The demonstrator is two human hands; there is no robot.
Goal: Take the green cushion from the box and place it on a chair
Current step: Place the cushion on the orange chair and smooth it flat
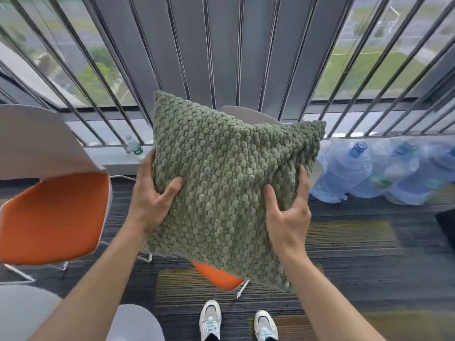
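Observation:
I hold a square green cushion (226,183) with a bobbled knit cover in front of me, tilted, with both hands. My left hand (150,200) grips its left edge, thumb on the front. My right hand (288,212) grips its lower right side. The cushion hangs above a chair with an orange seat (216,276) and a white back (246,114); most of that chair is hidden behind the cushion. The box is not in view.
A second chair with an orange seat (51,217) and white back stands to the left. Large blue water jugs (369,168) lie on the floor at the right. A small bottle (134,146) stands by the railing (221,57). My white shoes (210,318) are on striped carpet.

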